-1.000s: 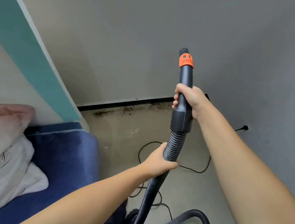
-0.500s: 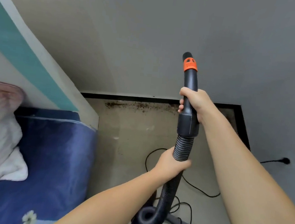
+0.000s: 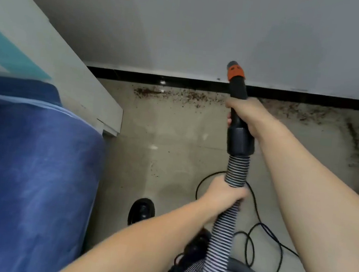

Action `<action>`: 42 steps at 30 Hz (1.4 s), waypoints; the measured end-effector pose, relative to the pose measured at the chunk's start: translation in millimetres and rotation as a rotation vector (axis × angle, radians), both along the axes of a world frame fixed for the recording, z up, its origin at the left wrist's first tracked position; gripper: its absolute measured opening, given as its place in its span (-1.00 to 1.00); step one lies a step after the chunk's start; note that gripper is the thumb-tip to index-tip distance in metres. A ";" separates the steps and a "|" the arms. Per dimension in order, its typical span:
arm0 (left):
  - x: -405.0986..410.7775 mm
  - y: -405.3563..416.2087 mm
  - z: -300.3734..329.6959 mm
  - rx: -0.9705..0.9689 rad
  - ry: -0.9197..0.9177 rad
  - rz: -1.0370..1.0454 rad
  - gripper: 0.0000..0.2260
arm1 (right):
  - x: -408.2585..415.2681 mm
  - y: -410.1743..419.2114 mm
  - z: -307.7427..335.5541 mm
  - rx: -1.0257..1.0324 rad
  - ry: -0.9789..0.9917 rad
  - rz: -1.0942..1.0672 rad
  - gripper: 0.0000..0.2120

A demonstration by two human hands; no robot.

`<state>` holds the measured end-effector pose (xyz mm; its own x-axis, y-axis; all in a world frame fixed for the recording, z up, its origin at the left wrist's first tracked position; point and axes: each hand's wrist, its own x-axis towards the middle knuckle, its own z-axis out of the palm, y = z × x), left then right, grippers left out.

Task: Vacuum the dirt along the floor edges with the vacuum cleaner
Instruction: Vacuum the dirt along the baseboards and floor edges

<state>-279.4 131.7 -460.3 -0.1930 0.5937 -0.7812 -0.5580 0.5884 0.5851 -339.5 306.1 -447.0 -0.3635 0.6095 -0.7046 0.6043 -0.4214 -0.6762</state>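
The right hand (image 3: 247, 113) grips the black rigid vacuum wand (image 3: 237, 111); the left hand (image 3: 223, 195) clasps the grey ribbed hose (image 3: 237, 170) below. The wand's axis points toward the brown dirt strip (image 3: 178, 94) along the black skirting (image 3: 158, 80); the orange-collared nozzle (image 3: 236, 72) sits above it.

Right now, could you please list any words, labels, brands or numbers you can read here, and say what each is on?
None can be read.
The orange collar on the vacuum nozzle has dark marks, too blurred to tell.
The corrugated hose and blue bedding show no text.
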 end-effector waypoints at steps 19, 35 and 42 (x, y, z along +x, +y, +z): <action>-25.5 -97.5 -235.2 -0.159 -0.193 -0.057 -0.85 | -16.7 -98.7 -273.3 -0.290 0.005 0.138 -0.88; -64.0 -98.6 -234.8 -0.275 -0.171 0.329 -0.84 | -108.8 -155.1 -270.9 -0.342 -0.001 0.536 -0.88; -57.9 -84.1 -229.3 -0.216 -0.224 0.187 -0.91 | -72.9 -111.4 -274.1 -0.320 0.006 0.269 -0.85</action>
<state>-337.3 47.6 -689.6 -0.0921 0.3812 -0.9199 -0.7681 0.5607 0.3093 -412.4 194.7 -721.1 -0.4847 0.2432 -0.8402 0.7177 -0.4384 -0.5410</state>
